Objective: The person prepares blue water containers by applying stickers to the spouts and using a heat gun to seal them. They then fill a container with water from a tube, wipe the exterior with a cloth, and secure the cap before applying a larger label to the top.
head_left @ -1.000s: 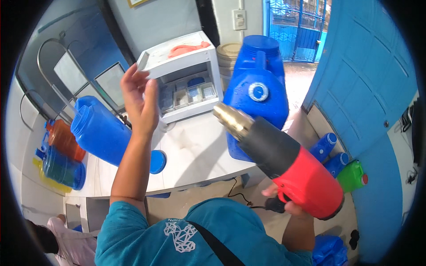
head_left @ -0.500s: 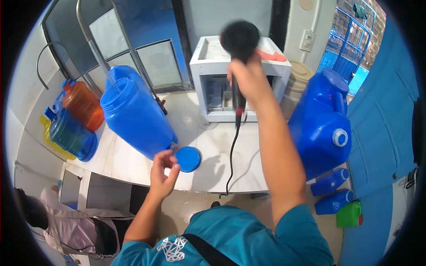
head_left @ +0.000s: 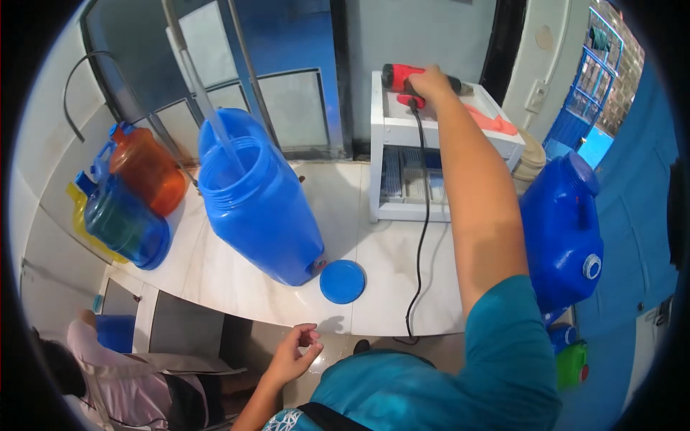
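My right hand (head_left: 433, 85) reaches out over the small white shelf unit (head_left: 413, 129) and is closed around a red and black heat gun (head_left: 399, 75). The gun lies on its side over the unit's top, its metal nozzle to the right, and its black cord (head_left: 427, 188) hangs down across the counter. My left hand (head_left: 297, 353) is off the counter's front edge, its fingers loosely curled and apart, with nothing in it. Just beyond it lies a round blue lid (head_left: 343, 281). Behind the lid stands an uncapped blue container (head_left: 267, 208) with a clear tube in its mouth.
Orange (head_left: 147, 172) and blue jugs (head_left: 128, 224) stand on the left of the white counter (head_left: 237, 293). A large closed blue container (head_left: 564, 230) is at the right, with a green jug (head_left: 571, 365) below. Orange-pink cloth (head_left: 492, 121) lies on the shelf unit. Another person (head_left: 118, 381) is at lower left.
My right hand has brought the heat gun down from a raised position onto the shelf unit's top. My left hand has drawn back from beside the blue lid. The view has shifted.
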Demonstrator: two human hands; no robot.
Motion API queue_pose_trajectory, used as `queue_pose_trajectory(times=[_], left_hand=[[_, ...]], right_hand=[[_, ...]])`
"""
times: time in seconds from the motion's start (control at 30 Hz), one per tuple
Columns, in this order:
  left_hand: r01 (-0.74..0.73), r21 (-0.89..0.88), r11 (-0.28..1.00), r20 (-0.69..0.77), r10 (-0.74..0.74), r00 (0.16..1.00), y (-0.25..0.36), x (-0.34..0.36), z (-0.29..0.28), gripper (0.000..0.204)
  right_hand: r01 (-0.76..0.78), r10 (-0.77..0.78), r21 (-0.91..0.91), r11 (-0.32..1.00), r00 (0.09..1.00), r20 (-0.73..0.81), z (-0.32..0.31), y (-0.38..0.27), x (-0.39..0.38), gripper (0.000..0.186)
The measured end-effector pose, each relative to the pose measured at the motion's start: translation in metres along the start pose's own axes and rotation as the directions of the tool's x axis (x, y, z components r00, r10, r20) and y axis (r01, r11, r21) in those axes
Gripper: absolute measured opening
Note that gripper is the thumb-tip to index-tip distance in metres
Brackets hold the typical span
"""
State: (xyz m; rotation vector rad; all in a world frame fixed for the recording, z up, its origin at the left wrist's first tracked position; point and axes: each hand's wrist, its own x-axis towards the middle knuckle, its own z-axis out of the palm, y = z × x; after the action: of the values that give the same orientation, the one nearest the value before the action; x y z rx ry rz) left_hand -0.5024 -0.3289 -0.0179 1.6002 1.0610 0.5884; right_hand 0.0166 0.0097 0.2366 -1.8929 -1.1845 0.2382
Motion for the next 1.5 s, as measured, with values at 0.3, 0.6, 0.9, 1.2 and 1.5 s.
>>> queue_pose_trajectory(times=[0.3,0.6,0.9,1.2,1.5], left_hand=[[-0.362,0.306,0.88,0.255,0.291,0.922,0.026,0.069,0.01,0.049],[-0.49,0.598,0.634,0.395,0.299,0.869,0.018,0.126,0.038,0.076],[-0.619,0.107,0.778,0.406,0.534,0.741,0.089,0.143,0.095,0.065],[-0.624,0.066,0.778,0.569,0.485,0.665,0.115,0.137,0.174,0.07],[-0.678,0.128,0.724,0.81,0.318,0.492,0.128,0.126,0.224,0.062]], right_hand=[[0.18,0.006,-0.554,0.812,0.949,0.317,-0.087,-0.031,-0.084,0.041],[0.056,0.032,-0.951,0.305,0.997,0.069,-0.263,0.006,-0.236,0.064],[-0.133,0.296,-0.829,0.543,0.954,0.042,-0.343,0.097,-0.308,0.077],[0.115,-0.082,-0.629,0.769,0.993,0.081,-0.329,0.128,-0.332,0.038],[0.561,-0.561,-0.619,0.55,0.797,0.223,-0.331,0.154,-0.297,0.027]])
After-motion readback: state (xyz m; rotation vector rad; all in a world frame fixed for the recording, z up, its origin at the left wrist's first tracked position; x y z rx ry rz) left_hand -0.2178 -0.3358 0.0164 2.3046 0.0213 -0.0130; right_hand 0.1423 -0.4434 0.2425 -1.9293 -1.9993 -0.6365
